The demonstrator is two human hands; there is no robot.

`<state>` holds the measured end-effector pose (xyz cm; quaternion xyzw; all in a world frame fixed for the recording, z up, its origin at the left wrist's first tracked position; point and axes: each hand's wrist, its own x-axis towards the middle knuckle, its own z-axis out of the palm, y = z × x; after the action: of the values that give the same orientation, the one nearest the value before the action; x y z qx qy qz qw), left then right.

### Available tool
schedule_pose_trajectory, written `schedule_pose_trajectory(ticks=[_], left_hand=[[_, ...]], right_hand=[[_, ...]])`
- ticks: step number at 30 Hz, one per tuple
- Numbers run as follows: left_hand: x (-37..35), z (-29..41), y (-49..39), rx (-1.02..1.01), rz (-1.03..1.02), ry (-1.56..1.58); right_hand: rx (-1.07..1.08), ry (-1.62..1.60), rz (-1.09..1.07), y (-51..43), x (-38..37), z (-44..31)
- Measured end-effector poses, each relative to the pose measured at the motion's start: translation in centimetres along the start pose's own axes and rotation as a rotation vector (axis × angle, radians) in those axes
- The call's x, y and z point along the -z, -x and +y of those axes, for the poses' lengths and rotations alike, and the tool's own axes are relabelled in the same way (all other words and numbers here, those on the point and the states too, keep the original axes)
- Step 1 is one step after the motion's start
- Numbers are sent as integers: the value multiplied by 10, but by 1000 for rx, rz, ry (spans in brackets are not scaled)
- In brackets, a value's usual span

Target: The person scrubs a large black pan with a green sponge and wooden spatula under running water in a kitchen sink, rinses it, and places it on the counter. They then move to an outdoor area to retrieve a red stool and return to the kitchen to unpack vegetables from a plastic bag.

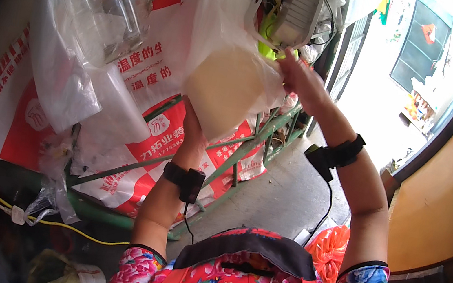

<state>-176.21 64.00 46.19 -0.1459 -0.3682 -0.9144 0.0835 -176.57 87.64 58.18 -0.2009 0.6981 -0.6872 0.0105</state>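
Observation:
A flat tan slab (224, 90) with rounded corners, maybe board or stacked sheets, lies in or behind a translucent plastic bag (223, 18) in front of me. My left hand (194, 125) holds the slab's lower left edge, its fingers mostly behind it. At the bag's upper right edge, my right hand (301, 80) is closed on the plastic, slightly blurred. Black straps with small devices and cables sit on both my forearms.
Green metal bars (232, 160) cross a red and white printed sheet (166, 132). Clear plastic bags (66, 69) hang at left. A white slatted plastic basket (297, 11) stands above my right hand. A yellow cable (81, 232), a red plastic bag (329, 249) and a wooden panel (435, 199) lie lower down.

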Motion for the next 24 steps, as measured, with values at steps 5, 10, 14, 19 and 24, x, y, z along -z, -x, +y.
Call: schedule_pose_trajectory(ticks=[5, 10, 14, 19, 24], left_hand=[[29, -29, -19, -242, -26, -349], [29, -40, -23, 78, 347, -242], [2, -51, -4, 29, 436, -208], [-37, -56, 74, -201, 126, -419], [-109, -13, 74, 537, -559, 527]], right_hand=[[258, 113, 119, 14, 10, -53], [525, 320, 283, 4, 23, -136], [847, 54, 238, 17, 40, -164], [1148, 720, 548, 91, 35, -102], [433, -100, -263, 151, -24, -6]])
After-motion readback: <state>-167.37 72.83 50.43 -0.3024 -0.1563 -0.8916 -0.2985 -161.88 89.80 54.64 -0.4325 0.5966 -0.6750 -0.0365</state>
